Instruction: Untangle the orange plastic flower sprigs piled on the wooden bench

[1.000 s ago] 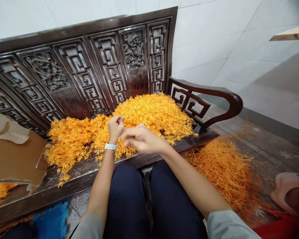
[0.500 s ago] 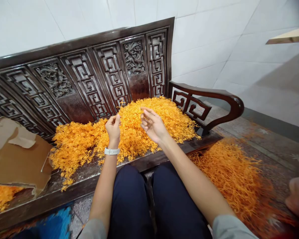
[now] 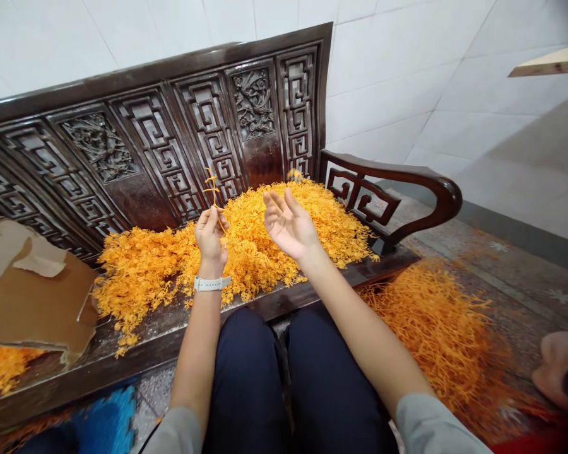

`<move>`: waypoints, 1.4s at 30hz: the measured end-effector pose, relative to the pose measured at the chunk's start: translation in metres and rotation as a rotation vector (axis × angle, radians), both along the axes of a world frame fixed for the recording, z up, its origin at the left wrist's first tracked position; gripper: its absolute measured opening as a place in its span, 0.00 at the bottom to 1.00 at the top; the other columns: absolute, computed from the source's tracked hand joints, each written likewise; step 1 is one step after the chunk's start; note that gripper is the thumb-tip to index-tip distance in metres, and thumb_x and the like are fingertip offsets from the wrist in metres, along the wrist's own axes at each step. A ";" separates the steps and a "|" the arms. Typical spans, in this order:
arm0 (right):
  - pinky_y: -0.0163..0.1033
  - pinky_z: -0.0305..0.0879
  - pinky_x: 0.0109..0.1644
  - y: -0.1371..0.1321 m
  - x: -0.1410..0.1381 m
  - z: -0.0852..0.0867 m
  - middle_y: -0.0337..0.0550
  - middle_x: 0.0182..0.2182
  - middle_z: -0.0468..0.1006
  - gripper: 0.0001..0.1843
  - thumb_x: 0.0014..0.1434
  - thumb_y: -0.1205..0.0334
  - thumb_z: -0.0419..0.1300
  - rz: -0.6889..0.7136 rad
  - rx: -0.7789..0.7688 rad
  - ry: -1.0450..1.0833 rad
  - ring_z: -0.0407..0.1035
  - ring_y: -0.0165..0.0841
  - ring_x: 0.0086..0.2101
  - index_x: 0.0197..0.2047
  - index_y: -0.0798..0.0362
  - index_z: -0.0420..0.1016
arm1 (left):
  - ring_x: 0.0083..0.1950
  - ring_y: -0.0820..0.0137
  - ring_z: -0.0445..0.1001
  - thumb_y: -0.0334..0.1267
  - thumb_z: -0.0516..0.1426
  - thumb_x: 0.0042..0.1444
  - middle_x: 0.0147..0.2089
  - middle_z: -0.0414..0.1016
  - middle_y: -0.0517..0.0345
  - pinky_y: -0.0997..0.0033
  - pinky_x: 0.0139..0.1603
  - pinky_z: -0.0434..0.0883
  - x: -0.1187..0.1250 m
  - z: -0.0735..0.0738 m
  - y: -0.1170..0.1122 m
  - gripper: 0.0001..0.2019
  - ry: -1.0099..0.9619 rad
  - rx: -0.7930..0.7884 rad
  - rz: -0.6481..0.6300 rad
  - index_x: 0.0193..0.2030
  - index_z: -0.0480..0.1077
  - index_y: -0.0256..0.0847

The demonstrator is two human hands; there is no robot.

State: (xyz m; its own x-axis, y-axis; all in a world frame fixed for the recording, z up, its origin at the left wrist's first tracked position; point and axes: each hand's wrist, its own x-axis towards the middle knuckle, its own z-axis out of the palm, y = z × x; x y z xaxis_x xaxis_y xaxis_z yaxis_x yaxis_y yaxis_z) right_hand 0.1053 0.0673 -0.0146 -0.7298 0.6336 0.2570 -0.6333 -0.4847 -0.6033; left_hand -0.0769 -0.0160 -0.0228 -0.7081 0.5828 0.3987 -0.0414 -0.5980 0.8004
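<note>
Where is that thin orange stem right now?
In the head view, the orange stem sticks up from the left hand, left of centre, in front of the bench's carved back.

From here I see a dark wooden worktop (image 3: 158, 323) with pale specks on its bare part | on it, a big pile of yellow-orange bits (image 3: 334, 224), tallest near the armrest (image 3: 388, 169) | a brown cardboard box (image 3: 38, 302) on the left, more orange bits (image 3: 2, 369) by it | on the floor (image 3: 520, 277), a stringy orange heap (image 3: 435, 328) and a blue mat (image 3: 106, 419)
</note>
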 end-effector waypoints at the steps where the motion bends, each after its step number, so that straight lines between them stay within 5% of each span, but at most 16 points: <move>1: 0.29 0.64 0.27 0.001 -0.007 0.000 0.35 0.27 0.77 0.18 0.57 0.54 0.73 -0.097 -0.175 -0.055 0.64 0.23 0.23 0.33 0.50 0.68 | 0.27 0.77 0.68 0.48 0.68 0.61 0.29 0.70 0.61 0.75 0.30 0.68 0.002 0.004 -0.001 0.13 -0.040 0.025 -0.035 0.36 0.76 0.41; 3: 0.29 0.61 0.25 0.001 -0.015 -0.001 0.34 0.25 0.74 0.15 0.57 0.62 0.72 -0.126 -0.364 -0.159 0.60 0.22 0.21 0.33 0.51 0.66 | 0.28 0.78 0.68 0.48 0.69 0.59 0.29 0.70 0.62 0.76 0.32 0.69 0.006 0.012 -0.002 0.13 -0.102 0.075 -0.091 0.37 0.76 0.41; 5: 0.30 0.55 0.22 -0.002 -0.013 -0.003 0.31 0.23 0.69 0.15 0.55 0.64 0.71 -0.140 -0.321 -0.203 0.56 0.22 0.20 0.32 0.51 0.66 | 0.29 0.78 0.68 0.48 0.70 0.59 0.29 0.69 0.62 0.76 0.33 0.69 0.011 0.018 -0.002 0.14 -0.129 0.113 -0.109 0.37 0.75 0.41; 9: 0.33 0.60 0.30 -0.012 0.001 -0.001 0.37 0.30 0.75 0.11 0.60 0.54 0.70 -0.372 0.220 -0.254 0.63 0.27 0.28 0.38 0.50 0.75 | 0.30 0.77 0.68 0.49 0.70 0.58 0.32 0.69 0.63 0.75 0.34 0.69 0.021 0.023 0.000 0.15 -0.133 0.168 -0.079 0.39 0.73 0.42; 12: 0.36 0.64 0.37 -0.022 0.008 0.003 0.40 0.37 0.78 0.13 0.62 0.50 0.69 -0.306 0.684 -0.381 0.67 0.30 0.34 0.41 0.50 0.79 | 0.32 0.77 0.69 0.52 0.70 0.58 0.34 0.69 0.64 0.75 0.36 0.70 0.025 0.022 0.003 0.18 -0.157 0.226 -0.030 0.40 0.70 0.44; 14: 0.37 0.63 0.36 -0.028 0.008 0.002 0.39 0.33 0.76 0.13 0.64 0.49 0.68 -0.228 0.838 -0.439 0.67 0.29 0.32 0.40 0.50 0.79 | 0.32 0.76 0.70 0.54 0.69 0.59 0.34 0.70 0.64 0.74 0.37 0.70 0.026 0.020 0.005 0.20 -0.140 0.231 0.033 0.40 0.66 0.45; 16: 0.37 0.62 0.33 -0.031 0.006 0.001 0.36 0.27 0.73 0.16 0.66 0.46 0.65 -0.251 0.802 -0.434 0.66 0.28 0.28 0.38 0.51 0.76 | 0.31 0.74 0.70 0.58 0.65 0.62 0.34 0.72 0.63 0.73 0.36 0.69 0.026 0.017 0.006 0.21 -0.075 0.186 0.099 0.40 0.64 0.45; 19: 0.36 0.60 0.27 -0.025 0.003 -0.001 0.34 0.22 0.71 0.19 0.66 0.42 0.64 -0.390 0.534 -0.334 0.64 0.27 0.22 0.38 0.50 0.73 | 0.30 0.73 0.71 0.63 0.60 0.64 0.32 0.74 0.60 0.72 0.34 0.66 0.023 0.010 0.006 0.22 0.133 0.032 0.094 0.40 0.67 0.44; 22: 0.33 0.50 0.22 -0.011 0.005 -0.002 0.31 0.19 0.67 0.21 0.61 0.40 0.67 -0.551 0.288 -0.264 0.59 0.25 0.19 0.38 0.49 0.72 | 0.32 0.72 0.71 0.59 0.65 0.61 0.31 0.74 0.58 0.72 0.35 0.66 0.018 0.001 0.003 0.21 0.460 -0.172 -0.008 0.40 0.74 0.41; 26: 0.33 0.44 0.21 0.002 0.011 -0.004 0.29 0.21 0.60 0.24 0.57 0.38 0.69 -0.708 0.186 -0.251 0.54 0.23 0.18 0.34 0.49 0.69 | 0.31 0.70 0.71 0.52 0.66 0.62 0.32 0.77 0.55 0.70 0.34 0.66 0.012 -0.009 0.000 0.16 0.747 -0.312 -0.065 0.36 0.78 0.39; 31: 0.35 0.42 0.21 -0.007 0.013 -0.002 0.28 0.21 0.52 0.25 0.60 0.37 0.67 -0.748 0.243 -0.243 0.45 0.24 0.19 0.31 0.48 0.65 | 0.31 0.69 0.72 0.47 0.64 0.62 0.32 0.79 0.54 0.69 0.33 0.65 0.006 -0.012 0.005 0.12 0.823 -0.268 0.063 0.36 0.79 0.39; 37: 0.38 0.54 0.30 -0.035 0.017 0.010 0.34 0.24 0.61 0.21 0.70 0.46 0.60 -0.980 0.538 -0.253 0.55 0.28 0.25 0.30 0.50 0.66 | 0.28 0.70 0.67 0.49 0.62 0.63 0.29 0.74 0.56 0.70 0.30 0.63 0.001 -0.012 0.014 0.14 0.798 -0.214 0.151 0.35 0.77 0.40; 42: 0.38 0.59 0.33 -0.050 0.019 0.014 0.36 0.26 0.64 0.20 0.75 0.49 0.55 -1.181 0.706 -0.285 0.59 0.29 0.28 0.32 0.50 0.67 | 0.29 0.71 0.68 0.43 0.61 0.62 0.30 0.75 0.57 0.70 0.31 0.63 0.012 0.003 0.018 0.10 0.782 -0.175 0.146 0.33 0.76 0.40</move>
State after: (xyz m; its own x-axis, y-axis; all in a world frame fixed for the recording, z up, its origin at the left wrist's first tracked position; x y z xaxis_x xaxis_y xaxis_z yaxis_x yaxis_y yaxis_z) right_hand 0.1241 0.0173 -0.0003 0.0549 0.7028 0.7093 -0.2654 0.6951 -0.6681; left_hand -0.0647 0.0019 -0.0203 -0.3363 0.6059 0.7209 0.6370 -0.4175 0.6480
